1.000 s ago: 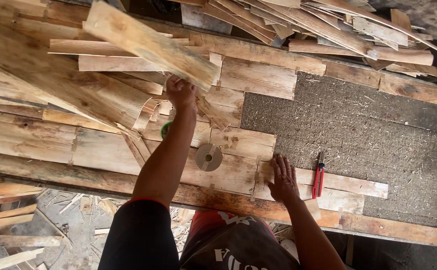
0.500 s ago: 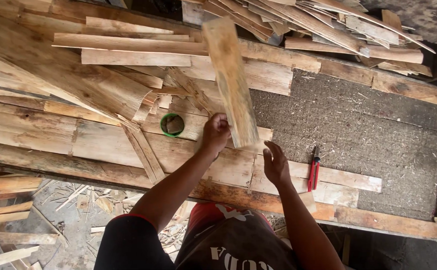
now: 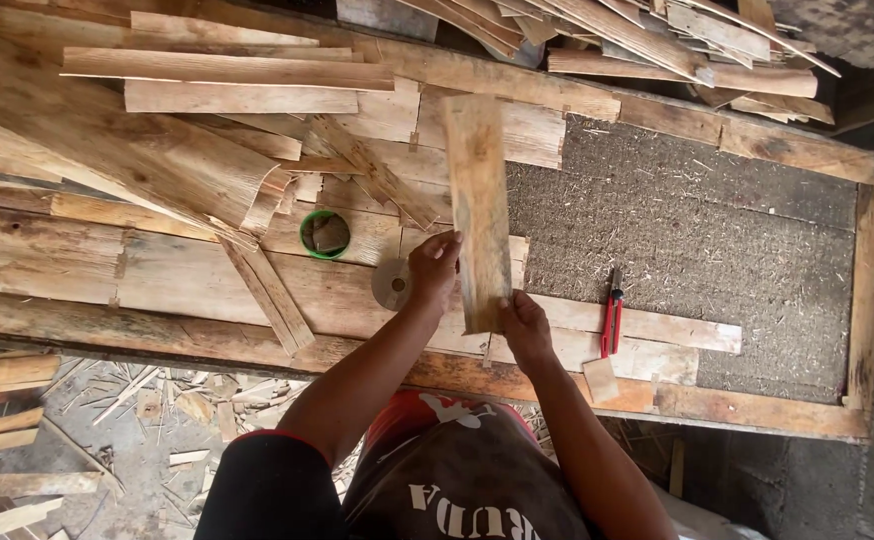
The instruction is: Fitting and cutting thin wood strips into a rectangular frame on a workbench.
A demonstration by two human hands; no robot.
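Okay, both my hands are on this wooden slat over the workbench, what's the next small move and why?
Probably lower the slat flat onto the workbench. The left hand grips its left edge and the right hand its near end, so it looks lifted, with boards lying right beneath it.

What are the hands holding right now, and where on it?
Both hands grip a flat wooden board at its near end: left hand, right hand.

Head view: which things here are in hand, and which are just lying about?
In hand:
- wooden slat, held by left hand and right hand

Lying about:
- red cutter
- green ring
- round disc
- veneer strips
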